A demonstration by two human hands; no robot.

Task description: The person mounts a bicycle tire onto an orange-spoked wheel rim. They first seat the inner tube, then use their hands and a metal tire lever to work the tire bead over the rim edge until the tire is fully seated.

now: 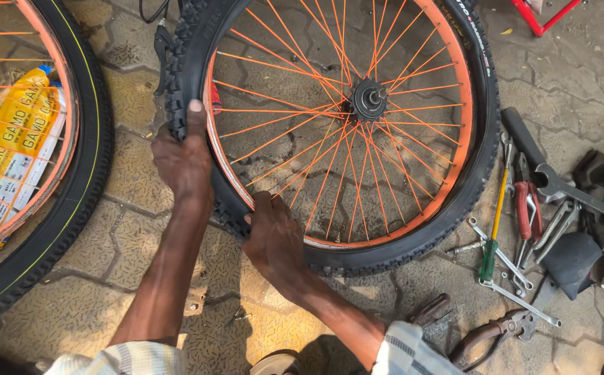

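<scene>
A bicycle wheel with an orange rim point(459, 104), orange spokes and a black hub point(369, 99) lies flat on the paving. A knobby black tyre point(486, 149) sits around it. My left hand point(182, 158) grips the tyre at the wheel's left side, thumb pressed on the tread. My right hand point(274, 239) clasps the tyre at the lower left, fingers hooked over its edge by the rim.
A second wheel point(83, 180) with an orange rim lies at the left over a yellow packet point(17, 149). Spanners point(559, 187), a screwdriver point(494, 226), red-handled pliers point(526, 208) and other pliers point(486, 340) lie at the right. A red frame point(541, 17) stands top right.
</scene>
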